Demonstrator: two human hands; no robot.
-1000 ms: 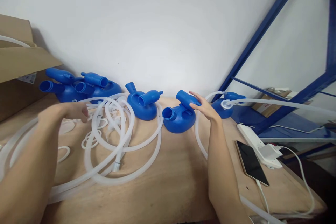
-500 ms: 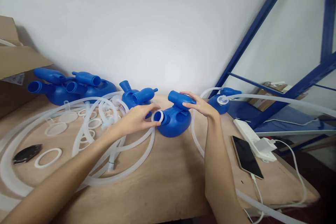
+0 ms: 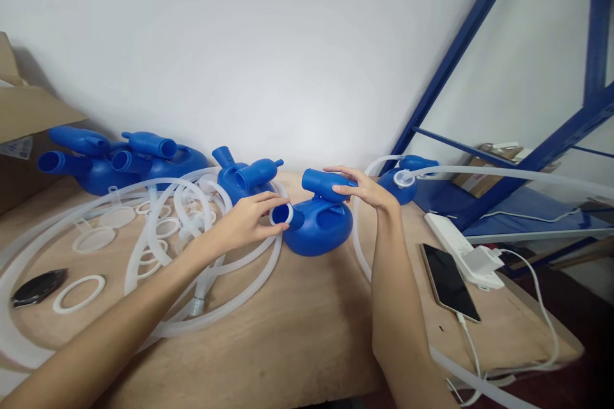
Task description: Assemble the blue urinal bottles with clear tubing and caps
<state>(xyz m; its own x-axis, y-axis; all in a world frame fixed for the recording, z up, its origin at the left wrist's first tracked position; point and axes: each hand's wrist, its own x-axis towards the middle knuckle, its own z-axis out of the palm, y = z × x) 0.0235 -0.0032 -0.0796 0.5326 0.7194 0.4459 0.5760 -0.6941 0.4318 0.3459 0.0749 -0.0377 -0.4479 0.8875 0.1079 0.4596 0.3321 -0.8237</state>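
Step in hand, judging by the pose: seating a white ring [image 3: 279, 213] on the lower spout of the blue plastic vessel [image 3: 317, 225], which sits on the wooden surface [image 3: 297, 326] near its back edge, by the wall.

Left hand [image 3: 247, 220]: grip half closed, thumb and fingertips pinching the ring at the spout mouth. Whether the ring is fully on cannot be told.

Right hand [image 3: 367, 190]: fingers loosely curled over the vessel's upper spout, steadying it, not clenched.

The next move likely calls for pressing the ring evenly round the spout rim while the right hand keeps the vessel from sliding.

Left of the vessel: coiled clear tubing [image 3: 225, 294], loose white rings [image 3: 79, 293], more blue vessels [image 3: 144, 160]. Right of the vessel: another blue vessel with a tube attached [image 3: 403, 179], a phone [image 3: 448, 281] and a power strip [image 3: 460, 249].
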